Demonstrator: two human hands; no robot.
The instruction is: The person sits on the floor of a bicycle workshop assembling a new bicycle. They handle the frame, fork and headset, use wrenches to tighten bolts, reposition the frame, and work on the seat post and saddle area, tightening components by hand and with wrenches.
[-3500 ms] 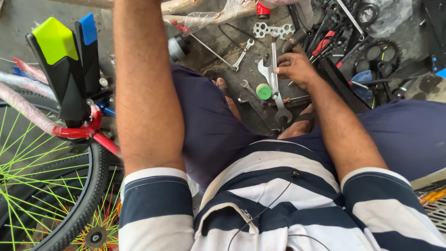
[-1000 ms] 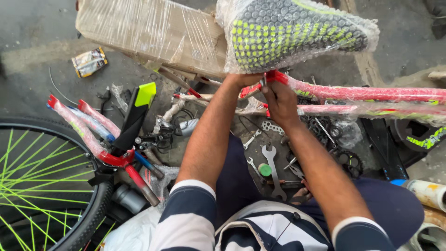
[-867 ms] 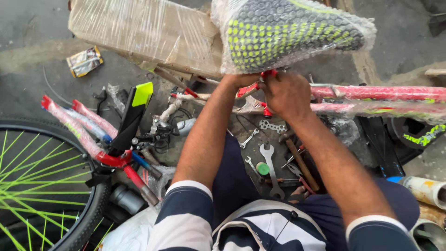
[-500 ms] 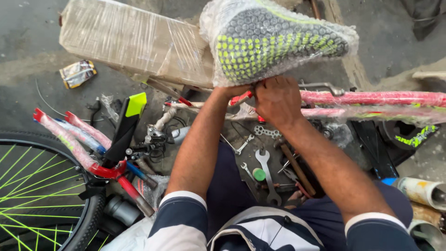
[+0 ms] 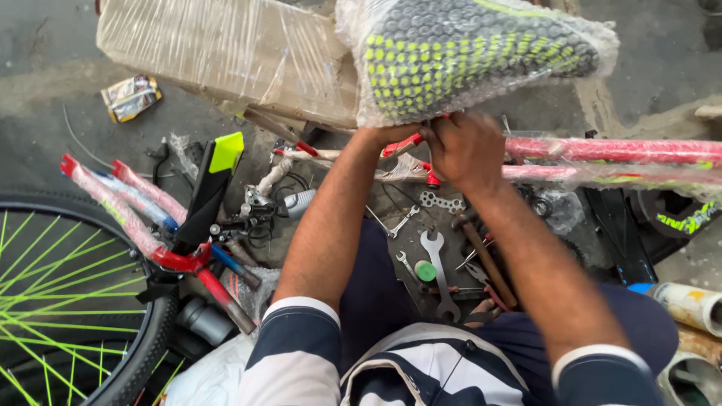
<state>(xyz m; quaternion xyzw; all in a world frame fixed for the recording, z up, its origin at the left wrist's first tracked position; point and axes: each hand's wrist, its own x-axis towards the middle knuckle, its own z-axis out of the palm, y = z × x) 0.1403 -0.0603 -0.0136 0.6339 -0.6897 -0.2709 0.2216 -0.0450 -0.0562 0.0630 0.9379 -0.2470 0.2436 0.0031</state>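
Under the wrapped saddle (image 5: 466,56): right hand (image 5: 466,150) gripping the red frame (image 5: 602,150) (clamp hidden), left hand (image 5: 387,135) closed beside it.

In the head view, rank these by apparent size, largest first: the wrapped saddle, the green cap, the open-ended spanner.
1. Wrapped saddle, though nearest the camera.
2. Spanner.
3. Green cap.

The left hand (image 5: 387,135) is mostly hidden under the plastic-wrapped saddle (image 5: 466,53). The green-spoked wheel (image 5: 68,301) is cut off at lower left; the red frame tube (image 5: 617,150) runs off right.
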